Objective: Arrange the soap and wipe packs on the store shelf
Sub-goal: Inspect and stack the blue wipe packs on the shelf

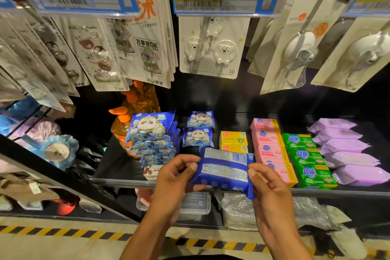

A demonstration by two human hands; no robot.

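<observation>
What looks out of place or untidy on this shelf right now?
The left stack of panda wipe packs is slumped and fanned, its top pack tilted up in front of the orange bottle, unlike the neat soap rows. A small brownish box lies at the shelf's front edge by its foot, matching nothing nearby.

That blue wipe pack (pixel 223 170) is shiny, crinkly plastic film. The purple packs (pixel 348 154) look softer, more matt. The orange bottle (pixel 122 131) is clear glossy plastic. The shelf (pixel 111 167) is dark and smooth, probably painted metal.
</observation>
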